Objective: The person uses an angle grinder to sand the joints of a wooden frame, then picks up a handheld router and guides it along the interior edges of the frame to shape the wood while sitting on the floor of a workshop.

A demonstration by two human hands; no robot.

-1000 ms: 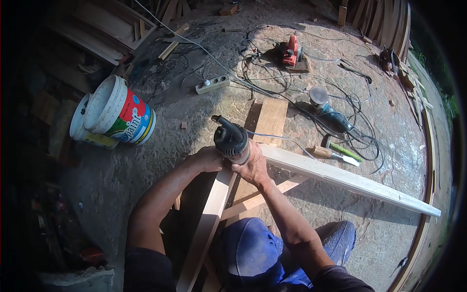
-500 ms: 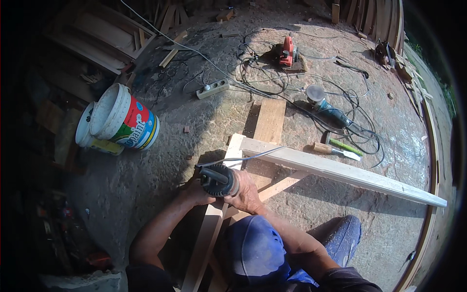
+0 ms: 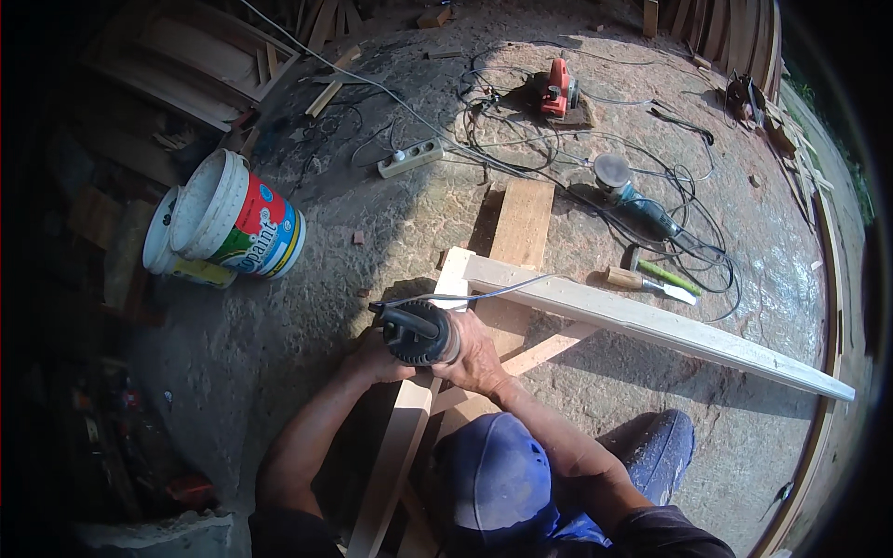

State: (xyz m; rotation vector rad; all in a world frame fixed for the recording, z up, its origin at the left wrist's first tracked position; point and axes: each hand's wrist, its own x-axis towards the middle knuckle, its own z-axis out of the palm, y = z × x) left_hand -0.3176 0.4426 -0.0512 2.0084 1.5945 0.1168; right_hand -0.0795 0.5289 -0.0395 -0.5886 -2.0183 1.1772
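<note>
A black, round-topped corded router (image 3: 417,333) stands over a pale wooden beam (image 3: 395,446) that runs away from my body. My left hand (image 3: 379,358) grips its near left side, the fingers partly hidden beneath the body of the tool. My right hand (image 3: 476,353) wraps around the lighter lower part on the right. A thin cord (image 3: 502,290) trails from the tool to the right. At its far end the beam meets a second pale beam (image 3: 651,324), which stretches to the right. The router's bit is hidden.
A wide board (image 3: 523,223) lies beneath the joined beams. Beyond are an angle grinder (image 3: 642,209), a red power tool (image 3: 558,90), a power strip (image 3: 411,158) and tangled cables. A chisel (image 3: 648,284) rests at right; paint buckets (image 3: 219,205) stand at left. Blue trousers (image 3: 662,451) show below.
The view has shifted slightly, so the floor objects sit a little differently in it. Both hands keep hold of the router, which stays near the same spot on the beam.
</note>
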